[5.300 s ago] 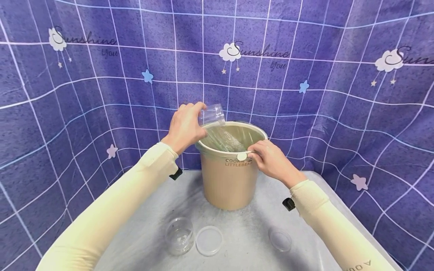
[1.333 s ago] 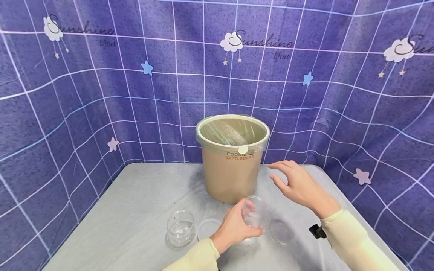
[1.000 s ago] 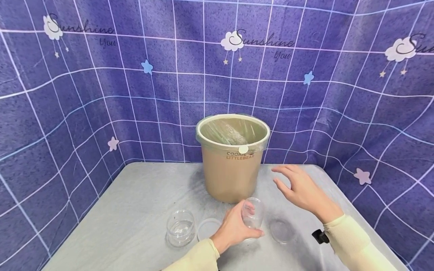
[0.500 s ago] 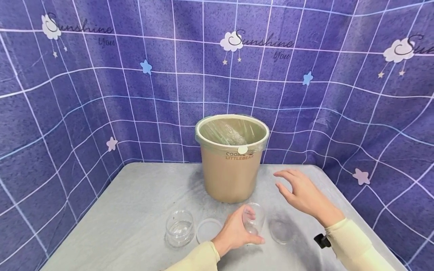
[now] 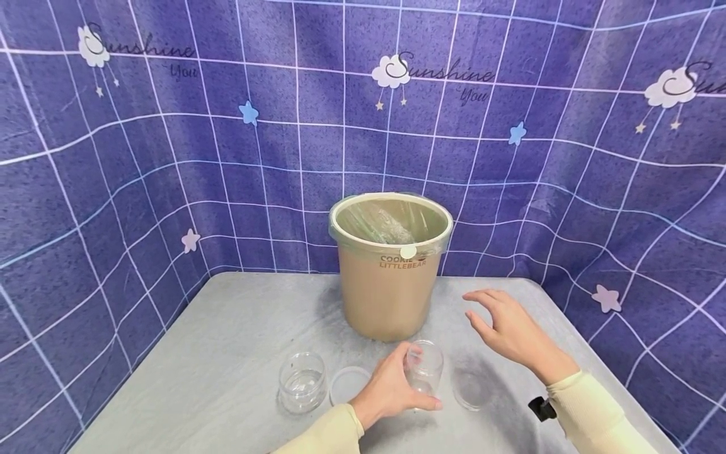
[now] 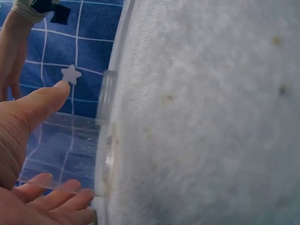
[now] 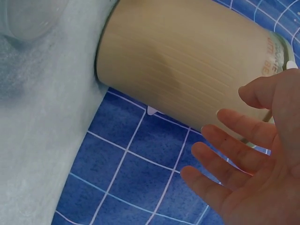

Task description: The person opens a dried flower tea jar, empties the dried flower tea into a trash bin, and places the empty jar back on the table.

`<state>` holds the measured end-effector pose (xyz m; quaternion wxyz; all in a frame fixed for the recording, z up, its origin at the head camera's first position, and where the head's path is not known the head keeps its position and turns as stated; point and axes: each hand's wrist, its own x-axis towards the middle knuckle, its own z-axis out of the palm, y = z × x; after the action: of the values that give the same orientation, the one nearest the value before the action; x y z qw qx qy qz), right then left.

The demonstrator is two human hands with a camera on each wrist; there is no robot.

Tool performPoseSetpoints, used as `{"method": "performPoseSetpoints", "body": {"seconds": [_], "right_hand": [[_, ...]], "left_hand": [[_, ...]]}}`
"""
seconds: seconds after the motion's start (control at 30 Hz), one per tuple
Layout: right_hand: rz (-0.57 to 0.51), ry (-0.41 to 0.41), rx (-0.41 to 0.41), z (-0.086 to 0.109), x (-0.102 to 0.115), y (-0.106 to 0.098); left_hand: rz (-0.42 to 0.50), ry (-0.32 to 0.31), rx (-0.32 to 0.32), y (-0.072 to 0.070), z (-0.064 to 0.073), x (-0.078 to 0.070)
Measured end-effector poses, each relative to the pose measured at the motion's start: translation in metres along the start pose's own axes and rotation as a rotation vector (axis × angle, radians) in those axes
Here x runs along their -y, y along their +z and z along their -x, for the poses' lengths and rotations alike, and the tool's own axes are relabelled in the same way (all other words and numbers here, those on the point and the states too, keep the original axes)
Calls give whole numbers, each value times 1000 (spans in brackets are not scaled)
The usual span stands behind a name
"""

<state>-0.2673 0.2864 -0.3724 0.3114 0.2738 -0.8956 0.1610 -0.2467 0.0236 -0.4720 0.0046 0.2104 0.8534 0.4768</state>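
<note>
A clear plastic jar (image 5: pixel 429 364) stands upright on the table, its mouth uncovered. My left hand (image 5: pixel 390 383) is around it, fingers behind and thumb in front. In the left wrist view the thumb points out straight, apart from the jar's wall (image 6: pixel 65 150), while the fingertips lie along its other side. My right hand (image 5: pixel 510 325) hovers above the table right of the bin, fingers loosely bent and holding nothing. The beige trash bin (image 5: pixel 386 299) stands behind the jar, lined with a thin greenish transparent bag (image 5: pixel 374 221).
A second clear jar (image 5: pixel 302 384), uncovered, stands to the left. Two round translucent lids lie flat: one lid (image 5: pixel 348 382) between the jars, another lid (image 5: pixel 474 388) at the right. A purple grid curtain (image 5: pixel 272 157) surrounds the grey table (image 5: pixel 238 328) on the back and sides.
Earlier my left hand tipped the jar over the bin while my right hand held the bin's rim. The jar has come down to the table, and my right hand has moved off rightward.
</note>
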Motion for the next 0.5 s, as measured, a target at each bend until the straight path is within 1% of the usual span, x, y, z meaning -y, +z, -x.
{"method": "performPoseSetpoints", "body": {"seconds": [0.07,0.17,0.3,0.5], "right_hand": [[-1,6,0,0,0,0],[-1,11,2,1,0,0],[1,9,0,2,-1,1],[0,20,3,4,-2,-1]], "left_hand": [[-8,13,0,-3,2,-1],[7,24,12,-9,5,-3],[26,16,34,-21,9,-5],[-15,28,31,-43,13,-12]]}}
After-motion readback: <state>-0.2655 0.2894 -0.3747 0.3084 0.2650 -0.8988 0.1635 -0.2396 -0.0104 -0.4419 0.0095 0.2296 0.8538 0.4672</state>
